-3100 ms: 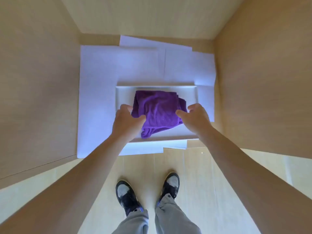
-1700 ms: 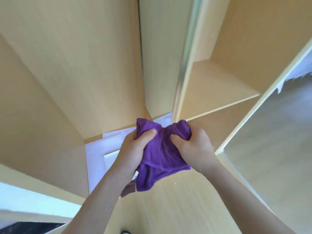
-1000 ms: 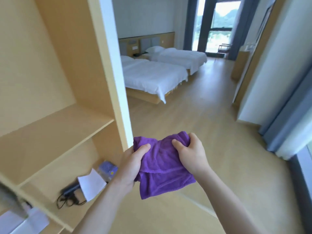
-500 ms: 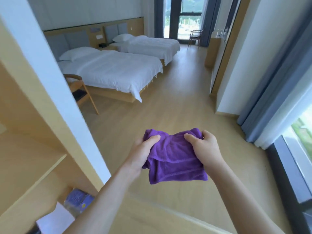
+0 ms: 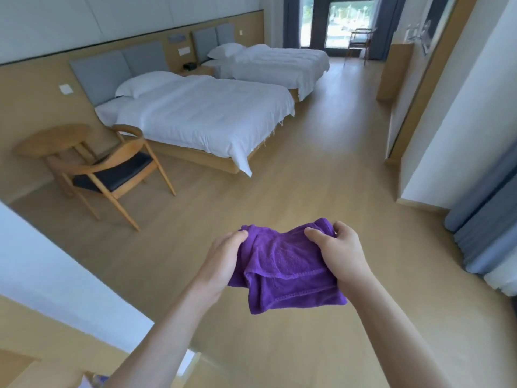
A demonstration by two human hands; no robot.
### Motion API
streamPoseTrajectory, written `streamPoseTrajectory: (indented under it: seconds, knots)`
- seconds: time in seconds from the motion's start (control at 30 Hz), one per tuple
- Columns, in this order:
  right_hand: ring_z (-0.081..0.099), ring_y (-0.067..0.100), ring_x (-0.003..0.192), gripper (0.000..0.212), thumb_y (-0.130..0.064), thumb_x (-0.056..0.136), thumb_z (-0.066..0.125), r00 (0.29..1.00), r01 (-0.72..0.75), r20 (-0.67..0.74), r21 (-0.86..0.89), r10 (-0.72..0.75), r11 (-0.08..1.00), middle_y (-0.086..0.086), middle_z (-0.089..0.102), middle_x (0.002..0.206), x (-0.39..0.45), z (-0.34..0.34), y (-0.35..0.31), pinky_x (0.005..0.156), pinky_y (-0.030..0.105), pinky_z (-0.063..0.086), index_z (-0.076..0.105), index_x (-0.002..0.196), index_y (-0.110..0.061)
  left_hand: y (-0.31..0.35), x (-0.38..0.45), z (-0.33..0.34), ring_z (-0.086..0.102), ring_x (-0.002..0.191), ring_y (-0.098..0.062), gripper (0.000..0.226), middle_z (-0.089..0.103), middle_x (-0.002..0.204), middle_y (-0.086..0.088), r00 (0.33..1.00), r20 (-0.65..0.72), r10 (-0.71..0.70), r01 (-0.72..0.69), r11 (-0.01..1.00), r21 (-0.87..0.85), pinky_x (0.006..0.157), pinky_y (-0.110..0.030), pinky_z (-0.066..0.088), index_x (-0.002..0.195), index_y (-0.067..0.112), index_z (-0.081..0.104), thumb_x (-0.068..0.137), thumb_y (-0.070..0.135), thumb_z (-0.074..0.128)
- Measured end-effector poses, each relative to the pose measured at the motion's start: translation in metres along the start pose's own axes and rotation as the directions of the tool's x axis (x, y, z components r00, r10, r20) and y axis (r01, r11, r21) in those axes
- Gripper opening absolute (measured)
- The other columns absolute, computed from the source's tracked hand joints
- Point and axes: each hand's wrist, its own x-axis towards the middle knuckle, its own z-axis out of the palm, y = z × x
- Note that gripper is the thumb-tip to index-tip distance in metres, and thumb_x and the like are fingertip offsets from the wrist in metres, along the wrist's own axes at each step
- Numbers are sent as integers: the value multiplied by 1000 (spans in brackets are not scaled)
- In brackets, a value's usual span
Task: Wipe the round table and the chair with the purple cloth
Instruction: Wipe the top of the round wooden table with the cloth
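Observation:
I hold the folded purple cloth (image 5: 285, 268) in front of me above the wooden floor. My left hand (image 5: 223, 259) grips its left edge and my right hand (image 5: 340, 254) grips its right edge. The round wooden table (image 5: 51, 138) stands at the far left against the wall. Right in front of it is a wooden chair (image 5: 112, 169) with a dark seat and curved armrests, a few steps away from my hands.
Two white beds (image 5: 207, 113) stand beyond the chair along the left wall. A white wardrobe panel (image 5: 56, 273) borders me at lower left. Blue curtains (image 5: 486, 214) hang at right. A second chair (image 5: 359, 42) stands by the far window. Open floor lies ahead.
I lifted the cloth from the wardrobe tray and turned away from the shelves into the room. The table and chair have come into view at left.

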Motion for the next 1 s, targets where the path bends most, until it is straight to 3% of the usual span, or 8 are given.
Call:
streamPoseTrajectory:
  seconds: [0.1,0.2,0.4,0.53,0.67,0.83,0.9,1.0]
  knots:
    - [64,21,68,23,-23,87,75,995,23,94,-22,-21,999,4,64,77,65,19,-31,63,34,53,59,84,-8,26,48,-9,48,68,-15,18,52,64,9,991,-133,-11,5,999,-43,69,-33,38,59,26,54,77,30,52]
    - [67,22,71,21,-24,86,77,979,52,198,-33,-44,998,3,67,77,118,55,-55,68,38,55,62,85,-10,40,81,-31,44,67,-14,12,46,70,3,970,-241,17,-21,1000,-14,67,-32,36,76,16,48,88,17,50]
    - [64,21,72,22,-22,86,77,935,92,352,-114,-47,989,4,65,80,212,166,-67,66,35,51,59,86,-9,51,175,-94,50,66,-15,15,52,71,3,897,-440,-49,15,997,-80,65,-31,40,79,14,51,94,12,49]
    - [66,25,81,22,-21,87,76,909,112,417,-190,-23,975,7,69,90,278,249,-78,71,35,53,59,94,-9,60,260,-138,54,66,-18,10,56,73,-1,877,-472,-95,15,985,-170,59,-30,44,85,14,54,94,12,49]
    - [69,27,93,20,-22,88,74,912,124,410,-226,-21,966,9,70,100,357,318,-125,83,38,56,61,98,-11,90,348,-176,61,54,-4,15,63,64,9,866,-481,-140,25,971,-237,52,-21,46,85,15,58,99,16,50]
    - [69,28,95,19,-21,88,74,929,164,359,-176,-92,970,11,71,101,450,381,-187,90,44,58,61,97,-11,137,453,-212,65,56,0,14,67,61,12,900,-430,-76,-23,975,-221,59,-24,52,86,13,61,98,18,57]
    - [70,26,94,16,-20,88,73,937,154,337,-159,-92,975,10,72,99,484,398,-199,90,43,58,61,97,-13,152,494,-222,69,62,-4,10,71,67,9,912,-405,-67,-21,978,-207,69,-31,55,93,12,64,97,19,59]
    - [69,25,95,16,-21,88,72,950,124,301,-138,-77,983,7,71,98,538,422,-210,91,43,57,61,97,-15,171,560,-234,71,71,-11,11,73,77,4,923,-379,-70,-13,978,-210,72,-34,57,99,11,65,97,20,59]
